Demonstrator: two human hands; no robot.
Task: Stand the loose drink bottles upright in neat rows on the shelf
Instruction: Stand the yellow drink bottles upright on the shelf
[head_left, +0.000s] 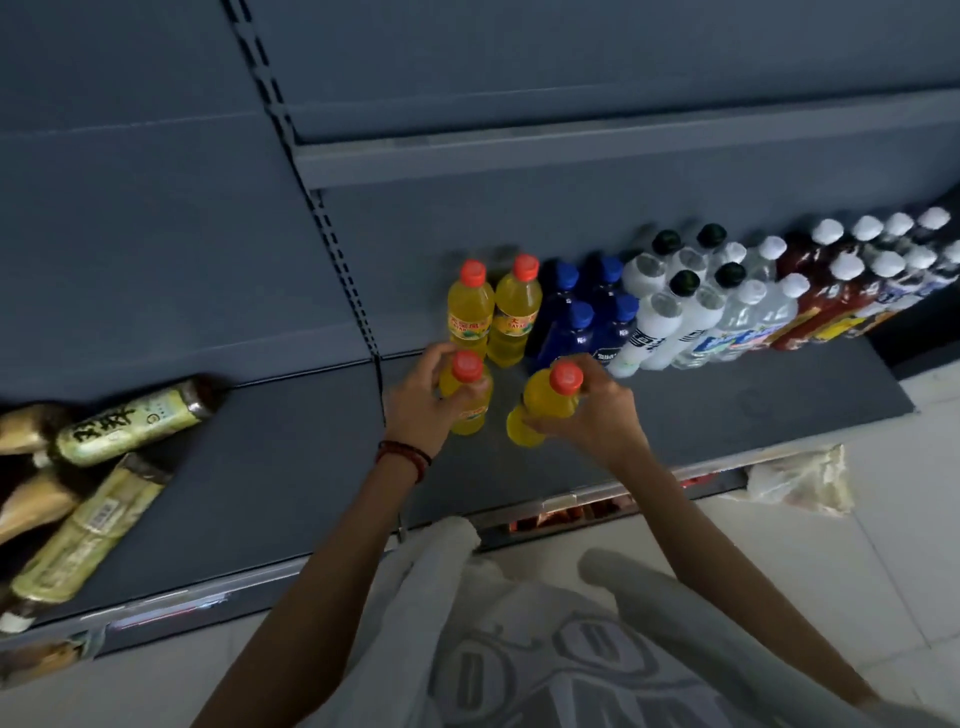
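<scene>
My left hand (421, 400) grips a yellow drink bottle with a red cap (470, 410), upright on the grey shelf (727, 410). My right hand (597, 415) grips a second yellow bottle with a red cap (545, 402), tilted slightly, just to the right of the first. Behind them two more yellow bottles (493, 317) stand upright in a row. To their right stand rows of blue bottles (582, 322), white and clear bottles (675, 312) and dark red bottles (831, 291).
Several green-labelled bottles (114, 426) lie loose on their sides on the shelf's left section. An upper shelf edge (571, 150) hangs above. A crumpled plastic bag (795, 478) lies on the tiled floor at the right.
</scene>
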